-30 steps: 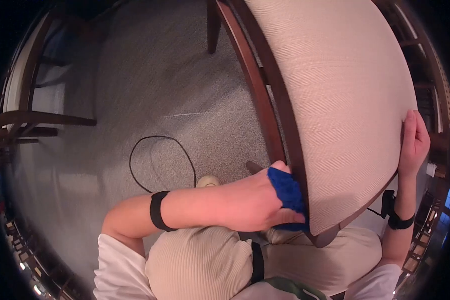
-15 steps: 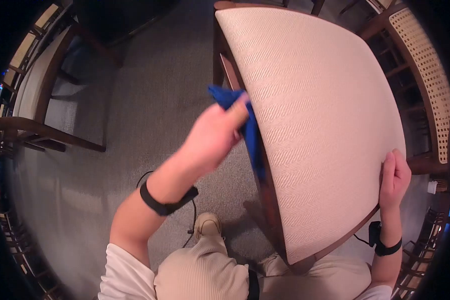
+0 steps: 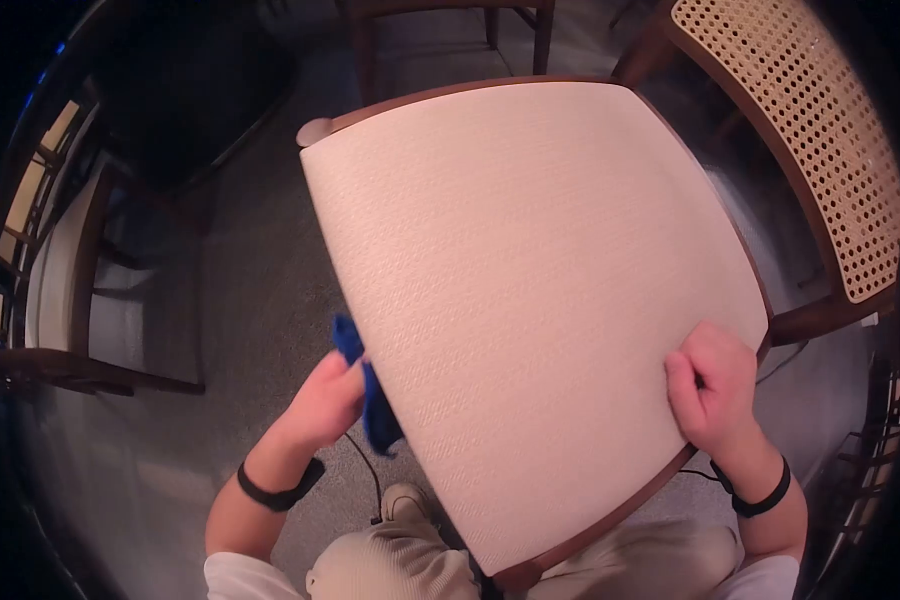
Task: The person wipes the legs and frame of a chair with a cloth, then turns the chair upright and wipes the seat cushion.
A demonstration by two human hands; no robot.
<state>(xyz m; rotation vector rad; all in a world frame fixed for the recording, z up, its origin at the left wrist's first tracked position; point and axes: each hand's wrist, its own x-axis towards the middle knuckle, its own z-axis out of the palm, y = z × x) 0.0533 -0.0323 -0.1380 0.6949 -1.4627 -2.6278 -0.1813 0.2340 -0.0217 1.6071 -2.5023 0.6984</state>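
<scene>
A wooden chair with a pale woven seat (image 3: 530, 290) fills the middle of the view. My left hand (image 3: 330, 400) is at the seat's left edge, fingers closed round a blue cloth (image 3: 378, 410). The cloth hangs against the edge, and part of my fingers is hidden by the seat. On the seat's right side, near the rim, rests my right hand (image 3: 712, 385), curled into a fist with no object visible in it.
A cane backrest (image 3: 795, 130) in a curved wooden frame rises at the upper right. Another chair (image 3: 70, 270) stands at the left, and wooden chair legs (image 3: 540, 40) show at the top. A black cord (image 3: 370, 470) runs near my shoe (image 3: 406, 503).
The seat now appears flatter and turned more toward me. My left hand with the blue cloth has come lower and nearer along the edge. My right hand has shifted inward onto the seat.
</scene>
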